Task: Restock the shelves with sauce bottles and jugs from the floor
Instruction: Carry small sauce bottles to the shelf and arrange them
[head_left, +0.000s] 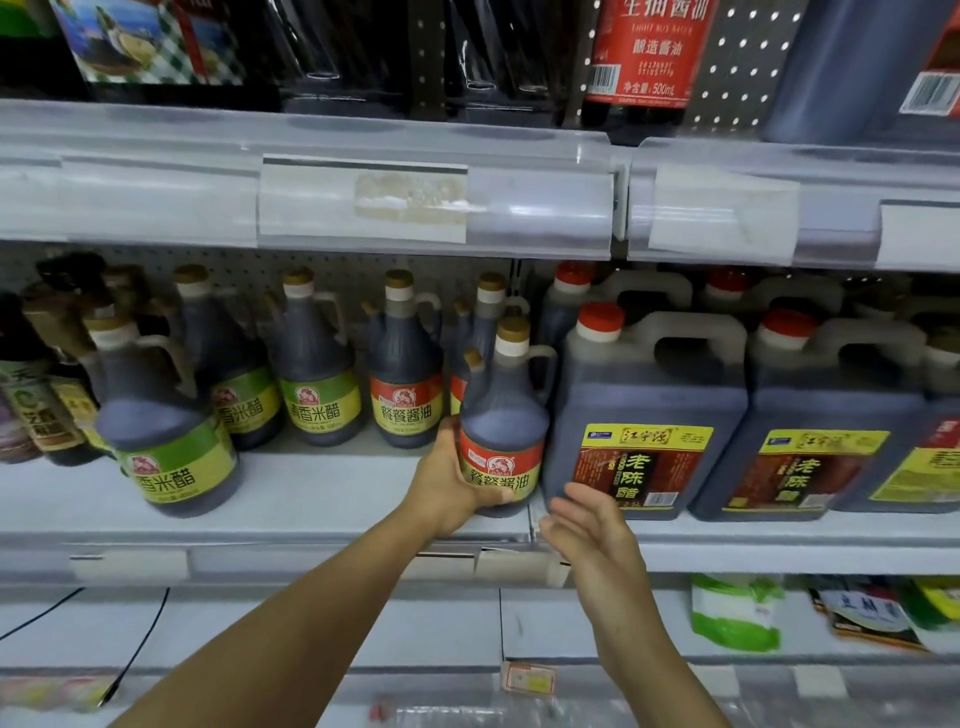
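Left hand (448, 480) wrapped round the lower body of a red-label bottle (501, 426), thumb across the label's left edge, fingers curled under the base. Bottle upright at the front edge of the middle shelf (322, 499), brown cap on top, dark sauce inside, handle toward the right. Whether the base rests on the shelf: cannot tell, hidden by the hand.

Right hand (587, 525) just right of the bottle, palm turned left, fingers straight and loosely spread, holding nothing. Fingertips in front of the lower left corner of a big jug (649, 410); contact with it not clear.

Big jug: red cap, moulded handle, dark liquid, yellow-and-brown label, standing just beside the held bottle on its right. Second jug (826, 421) of the same kind further right, more behind them.

Behind the held bottle, another red-label bottle (407, 374). Left of that, green-label bottles (319, 374) in a row at the back, and one green-label bottle (166, 431) standing forward near the shelf front, well apart from the held one.

Upper shelf: soy bottle (649, 57) with red label, dark packs beside it. Lower shelf: green pouch (735, 613) at right.
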